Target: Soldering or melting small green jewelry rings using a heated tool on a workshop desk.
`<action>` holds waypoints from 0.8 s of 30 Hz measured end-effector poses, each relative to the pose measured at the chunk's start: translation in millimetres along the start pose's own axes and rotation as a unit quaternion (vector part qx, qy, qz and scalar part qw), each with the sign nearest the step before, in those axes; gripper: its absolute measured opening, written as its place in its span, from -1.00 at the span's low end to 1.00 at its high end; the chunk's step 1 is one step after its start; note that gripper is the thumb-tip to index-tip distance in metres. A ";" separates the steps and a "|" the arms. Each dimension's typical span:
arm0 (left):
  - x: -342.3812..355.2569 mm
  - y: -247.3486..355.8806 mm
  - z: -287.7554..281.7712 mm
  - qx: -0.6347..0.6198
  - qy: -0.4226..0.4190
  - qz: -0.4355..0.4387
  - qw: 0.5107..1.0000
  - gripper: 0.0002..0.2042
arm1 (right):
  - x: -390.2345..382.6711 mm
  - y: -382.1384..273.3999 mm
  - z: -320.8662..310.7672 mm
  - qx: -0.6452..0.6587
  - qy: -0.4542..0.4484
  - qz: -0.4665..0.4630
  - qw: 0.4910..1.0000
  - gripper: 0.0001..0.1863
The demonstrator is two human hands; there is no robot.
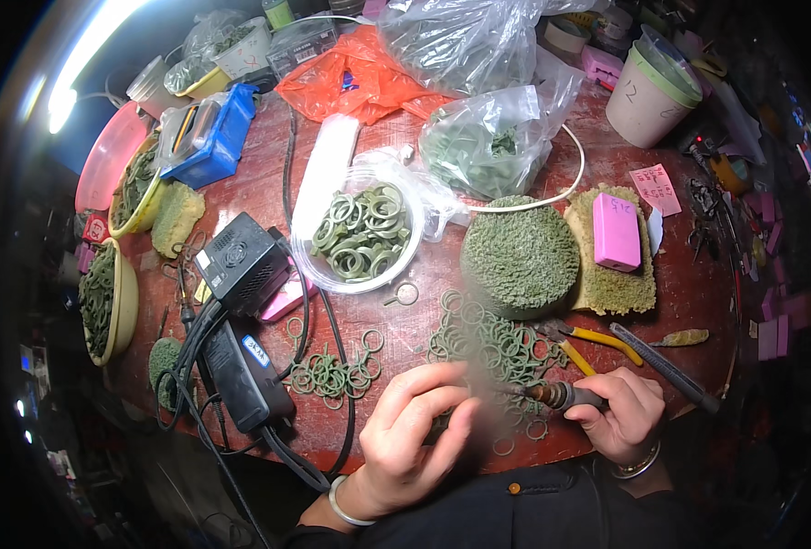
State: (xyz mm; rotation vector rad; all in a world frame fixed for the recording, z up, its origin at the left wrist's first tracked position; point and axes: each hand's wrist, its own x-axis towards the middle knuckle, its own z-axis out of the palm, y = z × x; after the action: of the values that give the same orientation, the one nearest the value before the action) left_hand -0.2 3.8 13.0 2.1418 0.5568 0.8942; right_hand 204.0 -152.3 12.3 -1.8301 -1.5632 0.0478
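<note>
My right hand is closed round the dark handle of a soldering-iron-like tool, its tip pointing left. Facing that tip, my left hand has its fingers curled and pinched together; whatever they hold is hidden by a grey, smoky blur. Just beyond both hands lies a loose pile of thin green rings with short stems. A smaller group of green rings is spread to the left of my left hand. Behind them, a clear round tub holds thicker green rings.
A rough green round block stands beside a yellowish sponge bearing a pink block. Yellow-handled pliers and a dark file-like bar lie at right. Black boxes with trailing cables occupy the left. Plastic bags sit at the back.
</note>
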 end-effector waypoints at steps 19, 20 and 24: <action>-8.9 -5.6 -4.1 -0.444 -0.006 -0.277 0.852 -0.91 | -0.3 5.4 6.5 -0.051 0.098 0.146 0.983 -0.82; -8.8 -6.9 -5.7 -0.474 -0.016 -0.284 0.833 -0.91 | -0.6 5.5 6.5 -0.052 0.100 0.142 0.983 -0.81; -8.3 -3.8 -11.0 -0.507 -0.015 -0.320 0.800 -0.89 | -2.3 3.4 5.0 -0.075 0.114 0.096 0.986 -0.78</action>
State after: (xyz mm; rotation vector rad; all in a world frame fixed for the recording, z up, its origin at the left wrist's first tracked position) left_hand -14.2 6.2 11.9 0.8831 0.5465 0.5470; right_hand 203.9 -151.9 5.9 -2.0216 -1.2580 -0.1888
